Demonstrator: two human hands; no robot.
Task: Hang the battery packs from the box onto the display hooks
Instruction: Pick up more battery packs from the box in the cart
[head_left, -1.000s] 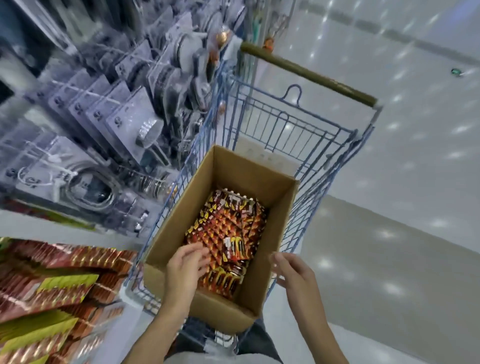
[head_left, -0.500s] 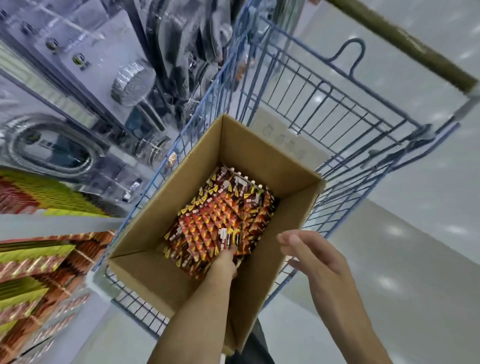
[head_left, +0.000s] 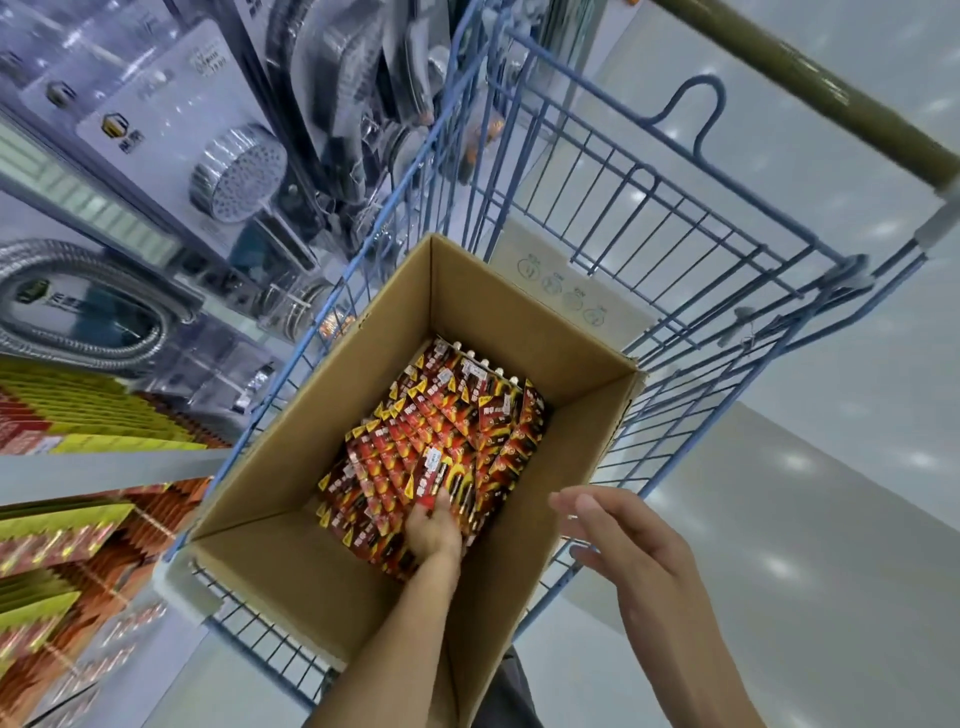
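The left hand's (head_left: 434, 532) grip reaches deep into an open cardboard box (head_left: 519, 322). Its fingers bend down onto the near edge of one battery pack (head_left: 434, 470) lying askew on top of the rest. The thumb is hidden, so it cannot be told whether the grip has clamped on that pack or only touches it. The right hand (head_left: 634, 551) hovers just beside the box's near right wall, fingers straight and slightly apart, holding nothing.

The box is plain brown corrugated card, rectangular, with smooth inner walls. Its bottom is filled with battery packs (head_left: 467, 415), flat glossy cards in red, black and yellow, overlapping like roof tiles. The box sits in a blue wire shopping cart (head_left: 623, 208) with a thin metal grid and a dull olive bar handle (head_left: 810, 88).

To the left stands a display. A chrome shower head (head_left: 239, 174), round and dimpled, hangs there in clear plastic, above a coiled, ribbed metal hose (head_left: 78, 312). Lower down, hung packs (head_left: 62, 535) in red and yellow-green form dense rows. The floor (head_left: 831, 519) is pale and shiny.
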